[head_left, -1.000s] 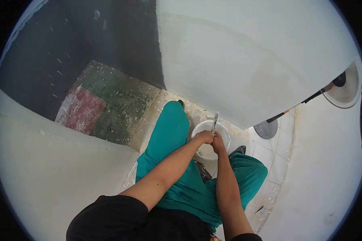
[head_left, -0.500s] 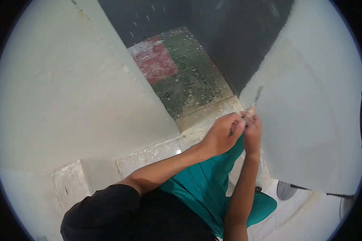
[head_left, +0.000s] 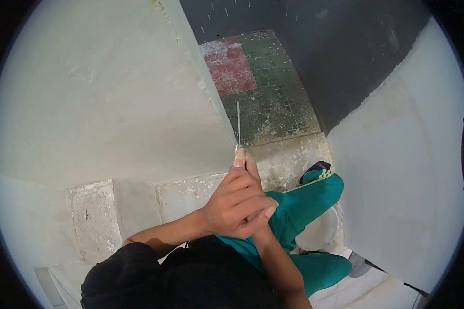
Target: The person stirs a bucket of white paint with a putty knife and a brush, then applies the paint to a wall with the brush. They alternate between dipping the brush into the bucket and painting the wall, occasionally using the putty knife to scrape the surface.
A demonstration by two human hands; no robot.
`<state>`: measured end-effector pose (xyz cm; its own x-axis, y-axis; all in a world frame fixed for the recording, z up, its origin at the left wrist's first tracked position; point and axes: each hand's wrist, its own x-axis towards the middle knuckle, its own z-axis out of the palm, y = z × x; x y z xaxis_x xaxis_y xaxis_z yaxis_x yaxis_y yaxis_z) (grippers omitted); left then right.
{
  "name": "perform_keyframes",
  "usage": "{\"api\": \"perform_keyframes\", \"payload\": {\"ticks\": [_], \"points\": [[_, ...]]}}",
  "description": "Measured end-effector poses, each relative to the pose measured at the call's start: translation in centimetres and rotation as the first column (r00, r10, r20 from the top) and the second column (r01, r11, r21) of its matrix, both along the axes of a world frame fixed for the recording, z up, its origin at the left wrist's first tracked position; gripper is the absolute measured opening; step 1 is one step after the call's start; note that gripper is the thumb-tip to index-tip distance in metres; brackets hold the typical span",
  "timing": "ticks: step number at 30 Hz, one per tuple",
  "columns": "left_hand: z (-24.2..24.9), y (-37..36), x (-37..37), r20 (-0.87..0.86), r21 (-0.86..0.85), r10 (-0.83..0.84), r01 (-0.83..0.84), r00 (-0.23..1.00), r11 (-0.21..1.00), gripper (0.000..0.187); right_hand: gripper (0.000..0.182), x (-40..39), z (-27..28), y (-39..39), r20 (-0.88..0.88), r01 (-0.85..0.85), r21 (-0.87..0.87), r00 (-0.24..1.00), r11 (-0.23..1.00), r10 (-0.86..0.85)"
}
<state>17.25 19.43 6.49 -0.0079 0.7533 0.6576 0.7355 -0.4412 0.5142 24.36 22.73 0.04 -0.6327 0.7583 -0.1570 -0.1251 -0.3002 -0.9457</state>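
**Both hands on the putty knife at the wall corner**

Because the camera looks steeply down, the nearest things are the person's black sleeve and the two forearms that meet in the middle of the picture. The left hand is closed, with its fingers folded over the right hand, of which only a finger shows along the handle; it seems closed on the handle too, but it is mostly covered. Together they hold a putty knife, its pale handle just above the knuckles and its thin blade pointing up, seen edge-on.

The blade stands just beside the outer corner of the pale wall on the left; it cannot be told if the blade touches it. Whether there is putty on the blade also cannot be seen. Below the hands are the green trousers, and beside the knee stands a white bucket, partly hidden by the leg.

Further away the floor of green and red tiles is covered with pale splashes. The wall on the left looks smooth and evenly coated over most of its face, so much of this surface seems done; the corner edge appears to be the part in hand. The right wall looks pale and coated as well.
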Motion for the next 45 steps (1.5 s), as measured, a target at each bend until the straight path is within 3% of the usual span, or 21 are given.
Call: {"api": "perform_keyframes", "payload": {"ticks": [7, 12, 16, 18, 21, 24, 27, 30, 36, 40, 45], "points": [[1.8, -1.7, 0.9, 0.046, -0.022, -0.076, 0.078, 0.996, 0.997, 0.016, 0.031, 0.1, -0.2, -1.9, 0.003, 0.011, -0.071, 1.0, 0.997, -0.011], [-0.3, -1.1, 1.4, 0.036, -0.13, -0.113, 0.116, 0.993, 0.985, 0.009, 0.032, -0.7, -0.4, -0.2, -0.027, 0.041, -0.272, 0.998, 0.961, -0.05], [-2.9, 0.9, 1.6, 0.005, -0.248, -0.165, 0.161, 0.986, 0.955, 0.011, 0.035, -1.8, -5.2, 1.0, -0.041, 0.077, -0.428, 0.994, 0.9, -0.105], [-4.1, 1.8, 1.3, -0.005, -0.3, -0.176, 0.167, 0.984, 0.939, 0.014, 0.038, -1.9, -7.5, 1.5, -0.072, 0.09, -0.481, 0.987, 0.872, -0.142], [-5.1, 2.9, 1.3, -0.022, -0.318, -0.173, 0.157, 0.985, 0.935, 0.015, 0.029, -0.5, -7.7, 2.5, -0.167, -0.016, -0.421, 0.984, 0.907, -0.06], [-5.0, 3.7, 1.5, -0.022, -0.348, -0.25, 0.227, 0.968, 0.91, 0.016, 0.032, -0.5, -7.1, 3.4, -0.102, 0.005, -0.54, 0.992, 0.842, -0.071], [-4.8, 4.4, 2.1, 0.063, -0.375, -0.321, 0.32, 0.945, 0.87, 0.017, 0.034, -1.1, -7.1, 3.0, -0.069, 0.053, -0.262, 0.995, 0.964, -0.073], [-4.3, 4.8, 2.7, 0.092, -0.333, -0.331, 0.342, 0.939, 0.879, 0.018, 0.032, -1.2, -6.4, 2.7, 0.058, 0.04, -0.113, 0.998, 0.993, -0.033], [-0.4, 3.6, 2.1, 0.034, -0.172, -0.286, 0.287, 0.958, 0.942, 0.023, 0.033, -1.1, 3.6, 3.4, 0.347, -0.107, 0.095, 0.935, 0.99, 0.068], [1.5, 1.8, 1.4, 0.014, -0.111, -0.268, 0.268, 0.963, 0.957, 0.024, 0.035, -1.1, 2.7, 1.5, 0.253, -0.018, 0.393, 0.963, 0.919, -0.089], [2.7, 0.1, 0.7, 0.004, -0.089, -0.251, 0.25, 0.968, 0.964, 0.022, 0.038, -1.3, 2.3, 0.1, 0.238, -0.048, 0.315, 0.971, 0.948, -0.03]]}}
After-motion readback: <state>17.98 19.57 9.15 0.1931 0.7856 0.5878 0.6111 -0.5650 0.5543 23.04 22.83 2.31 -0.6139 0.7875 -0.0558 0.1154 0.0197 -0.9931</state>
